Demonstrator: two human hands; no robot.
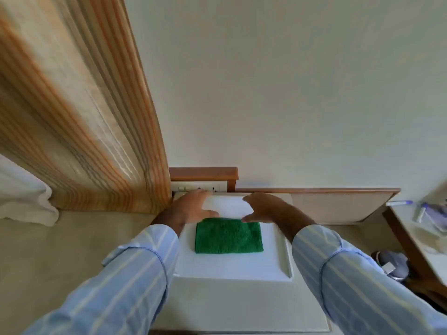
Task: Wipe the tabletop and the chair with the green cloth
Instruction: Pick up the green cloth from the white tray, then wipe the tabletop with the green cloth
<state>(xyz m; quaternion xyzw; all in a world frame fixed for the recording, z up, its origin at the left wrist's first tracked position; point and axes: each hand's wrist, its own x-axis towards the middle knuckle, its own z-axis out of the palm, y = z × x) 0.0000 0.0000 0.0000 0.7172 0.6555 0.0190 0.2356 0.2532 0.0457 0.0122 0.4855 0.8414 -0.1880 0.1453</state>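
Note:
A folded green cloth [228, 235] lies flat on the white tabletop [229, 267], near its middle. My left hand [191, 205] hovers just beyond the cloth's far left corner, fingers spread and empty. My right hand [262, 205] is over the far right corner, fingers apart, its thumb close to the cloth's edge. Neither hand grips the cloth. Both arms wear light blue striped sleeves. No chair is clearly in view.
A striped orange curtain [84, 117] hangs at the left, with a white cloth [24, 201] bunched below it. A switch panel [200, 188] sits on the wall behind the table. At the right stands a wood-framed surface [416, 228] holding small items, with a shoe [391, 262] below.

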